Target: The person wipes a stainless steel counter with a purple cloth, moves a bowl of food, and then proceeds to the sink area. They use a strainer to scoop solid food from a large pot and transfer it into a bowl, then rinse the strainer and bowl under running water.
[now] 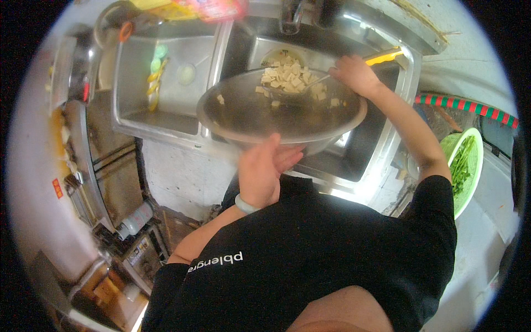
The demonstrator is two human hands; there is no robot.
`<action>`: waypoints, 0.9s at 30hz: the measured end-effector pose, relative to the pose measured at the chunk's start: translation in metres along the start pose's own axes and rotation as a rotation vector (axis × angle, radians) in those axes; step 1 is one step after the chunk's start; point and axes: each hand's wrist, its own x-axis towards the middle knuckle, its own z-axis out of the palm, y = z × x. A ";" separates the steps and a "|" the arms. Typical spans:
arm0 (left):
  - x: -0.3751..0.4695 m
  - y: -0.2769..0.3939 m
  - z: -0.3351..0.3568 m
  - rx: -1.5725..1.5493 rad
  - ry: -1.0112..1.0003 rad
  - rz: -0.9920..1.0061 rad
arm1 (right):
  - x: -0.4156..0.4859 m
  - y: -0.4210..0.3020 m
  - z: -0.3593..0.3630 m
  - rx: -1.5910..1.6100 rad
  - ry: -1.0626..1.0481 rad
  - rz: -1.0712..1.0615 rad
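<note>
A wide metal basin (pixel 249 112) is tilted over the right sink compartment. White cubes that look like tofu (pixel 290 76) are heaped at its far edge, and a few loose cubes lie elsewhere inside. My left hand (pixel 261 170), with a pale bangle at the wrist, grips the near rim, fingers beneath it. At the far right rim, my right hand (pixel 352 74) holds a metal utensil (pixel 317 81); its head is among the cubes. A yellow handle (pixel 386 56) shows beyond that hand, apparently in line with the utensil. Behind the cubes is a round container (pixel 282 54), partly hidden.
The left sink compartment (pixel 166 120) contains green and yellow items (pixel 155 79). At the right stands a light-green basket (pixel 477 166) with leafy greens (pixel 460 170). Colourful packaging (pixel 211 8) lies behind the sink. A grey bottle (pixel 139 218) is at lower left.
</note>
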 end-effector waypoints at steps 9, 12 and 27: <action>0.007 -0.007 0.002 0.045 -0.044 0.030 | 0.009 0.001 0.012 0.003 0.074 -0.013; 0.010 -0.006 0.002 0.056 -0.049 0.042 | 0.016 0.002 0.007 -0.049 0.067 -0.002; 0.018 -0.017 -0.018 0.143 0.011 0.114 | -0.003 0.031 -0.054 0.126 -0.301 -0.196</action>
